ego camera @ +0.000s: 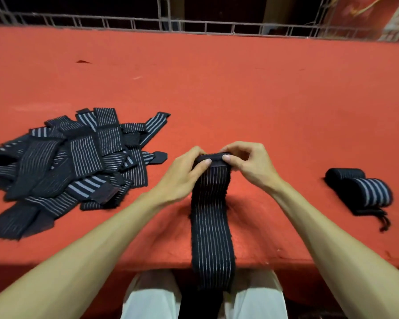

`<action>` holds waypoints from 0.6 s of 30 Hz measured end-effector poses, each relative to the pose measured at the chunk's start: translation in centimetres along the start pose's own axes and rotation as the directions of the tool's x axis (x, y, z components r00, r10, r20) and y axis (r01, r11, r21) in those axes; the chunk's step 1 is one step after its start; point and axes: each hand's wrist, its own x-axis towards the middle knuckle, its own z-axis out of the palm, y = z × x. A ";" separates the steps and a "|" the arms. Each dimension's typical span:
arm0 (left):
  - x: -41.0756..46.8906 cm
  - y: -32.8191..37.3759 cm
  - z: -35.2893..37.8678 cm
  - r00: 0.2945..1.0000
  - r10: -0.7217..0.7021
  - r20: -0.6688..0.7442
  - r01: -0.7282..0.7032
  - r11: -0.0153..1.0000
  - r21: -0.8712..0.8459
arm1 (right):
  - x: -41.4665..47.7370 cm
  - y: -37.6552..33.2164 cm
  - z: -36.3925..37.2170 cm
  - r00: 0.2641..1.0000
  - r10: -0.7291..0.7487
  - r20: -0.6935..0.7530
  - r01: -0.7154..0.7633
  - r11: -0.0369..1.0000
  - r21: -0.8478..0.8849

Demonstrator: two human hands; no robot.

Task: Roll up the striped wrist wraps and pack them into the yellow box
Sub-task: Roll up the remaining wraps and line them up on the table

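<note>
Many unrolled striped wraps (pixel 65 162) lie heaped at nine o'clock on the red table (pixel 217 88). One rolled wrap (pixel 359 192) rests at three o'clock, well apart. At the centre, the left hand (pixel 182 178) and right hand (pixel 249 164) curl their fingers round the folded far end of a striped wrist wrap (pixel 211 215). Its tail runs toward six o'clock, over the table edge.

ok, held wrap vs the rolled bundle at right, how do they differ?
The held wrap is mostly flat, hanging over the table edge; the rolled bundle is wound compact. The left hand and right hand pinch the held wrap's far end; the rolled bundle lies untouched. Both are black with pale stripes.
</note>
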 end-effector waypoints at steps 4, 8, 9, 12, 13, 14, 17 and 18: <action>-1.7 4.9 -1.8 0.976 -0.215 -0.024 0.172 0.840 -0.514 | -1.6 -4.7 -2.7 0.991 0.046 0.126 -0.072 0.975 0.210; -3.7 8.9 -3.5 0.927 -0.299 0.226 0.369 0.617 -0.695 | -3.6 -8.1 -4.5 0.957 0.123 0.264 -0.228 0.882 0.412; -4.0 9.8 -4.1 0.911 -0.286 0.299 0.411 0.553 -0.725 | -4.0 -9.0 -4.9 0.953 0.114 0.281 -0.236 0.860 0.452; -4.0 11.8 -5.6 0.893 -0.207 0.400 0.450 0.395 -0.801 | -4.1 -10.7 -5.9 0.959 0.071 0.273 -0.208 0.832 0.514; -3.8 12.0 -5.7 0.895 -0.207 0.395 0.445 0.376 -0.813 | -3.9 -10.8 -6.0 0.965 0.073 0.252 -0.199 0.831 0.519; -3.5 12.1 -5.5 0.902 -0.230 0.366 0.430 0.401 -0.809 | -3.6 -10.6 -5.9 0.969 0.087 0.229 -0.198 0.830 0.522; -2.5 10.4 -4.2 0.947 -0.288 0.141 0.310 0.715 -0.627 | -2.8 -8.8 -4.6 0.961 0.197 0.194 -0.267 0.843 0.468; -2.0 9.3 -3.8 0.964 -0.254 0.077 0.255 0.807 -0.532 | -2.4 -8.1 -4.0 0.950 0.244 0.196 -0.308 0.845 0.437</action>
